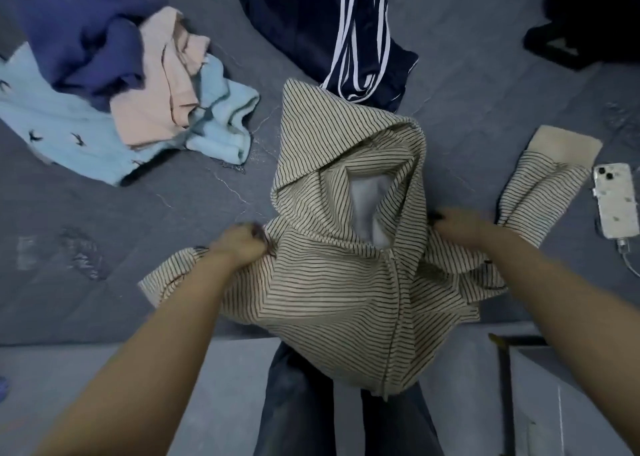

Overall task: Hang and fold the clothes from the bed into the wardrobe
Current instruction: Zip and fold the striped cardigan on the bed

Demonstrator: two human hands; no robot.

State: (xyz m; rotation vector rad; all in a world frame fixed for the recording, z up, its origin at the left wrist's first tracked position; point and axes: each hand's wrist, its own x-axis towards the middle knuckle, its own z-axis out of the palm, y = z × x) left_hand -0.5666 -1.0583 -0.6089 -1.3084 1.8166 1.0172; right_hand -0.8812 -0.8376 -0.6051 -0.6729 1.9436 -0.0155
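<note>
Grey quilted bed (485, 85) fills the view, and clothes are scattered right across it. Far left sits a heap: a blue-purple garment (83, 36) on top, a peach piece (162, 88) beside it, a pale blue top with small dark bird prints (69, 137) underneath. Up top lies a navy garment with white stripes (332, 29). At the right edge, a white phone (614, 201) with a cable plugged in. Front and centre, the striped zip hoodie (332, 282), hood up the bed, hem hanging over the edge above the person's jeans (291, 403). The left hand (242, 244) has its fingers bunched into one shoulder; the right hand (460, 228) grips the other, fingers curled into the cloth.
</note>
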